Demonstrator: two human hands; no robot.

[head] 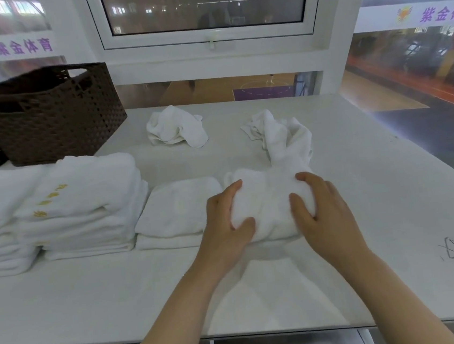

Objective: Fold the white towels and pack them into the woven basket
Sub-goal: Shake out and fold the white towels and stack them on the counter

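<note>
Head view: we're gripping one bunched towel (272, 203) dead ahead on the desk (374, 173), left hand (227, 222) and right hand (324, 212) curled on its sides, tail running away from us, basket (46, 118) far left; we're counting two loose towels, three folded stacks.

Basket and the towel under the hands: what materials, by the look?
Woven basket: dark brown open lattice, stiff walls with cut-out handles, probably moulded plastic imitating rattan. Towel: white, soft, matte cloth, likely cotton terry; it bunches under both hands.
</note>
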